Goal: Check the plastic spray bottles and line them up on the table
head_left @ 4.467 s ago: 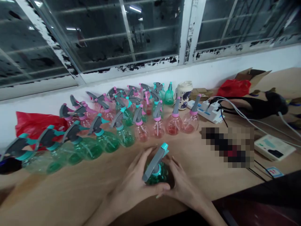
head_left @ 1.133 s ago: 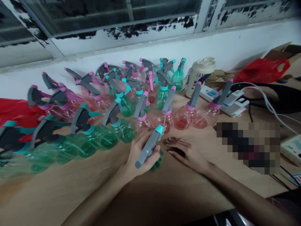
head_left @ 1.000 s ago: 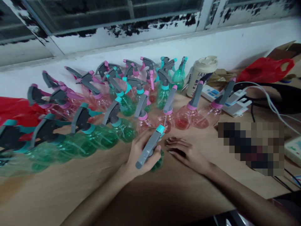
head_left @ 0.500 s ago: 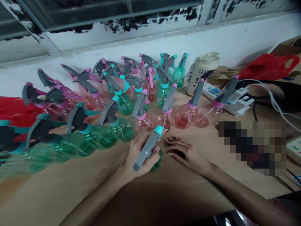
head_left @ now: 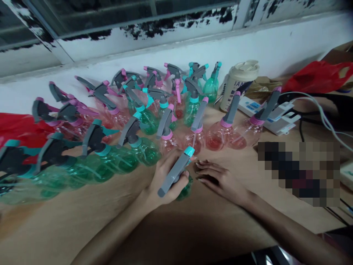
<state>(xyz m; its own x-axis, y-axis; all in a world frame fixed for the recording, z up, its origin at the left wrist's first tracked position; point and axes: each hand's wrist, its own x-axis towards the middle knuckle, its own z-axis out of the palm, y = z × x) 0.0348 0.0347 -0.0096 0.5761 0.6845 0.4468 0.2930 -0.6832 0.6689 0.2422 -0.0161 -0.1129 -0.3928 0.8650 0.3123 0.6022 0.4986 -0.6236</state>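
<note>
My left hand [head_left: 161, 180] is wrapped around a green spray bottle [head_left: 184, 188] with a grey trigger head [head_left: 173, 173] and teal nozzle, standing on the wooden table [head_left: 82, 228]. My right hand [head_left: 220, 180] lies flat on the table just right of that bottle, fingers stretched out, holding nothing. Directly behind stand rows of spray bottles: green ones with teal collars [head_left: 143, 149] to the left and pink ones with pink collars [head_left: 216, 136] to the right.
Against the white wall are a lidded paper cup [head_left: 234, 86], a white power strip [head_left: 270, 114] with cables, a red plastic bag [head_left: 314, 79] at the right and another red bag [head_left: 13, 127] at the left. A blurred-out patch [head_left: 298, 173] lies right of my right hand.
Since 4.5 s ago my right hand let go of the green bottle and came to rest flat beside it; my left hand keeps its grip. Over the last second almost nothing moves.
</note>
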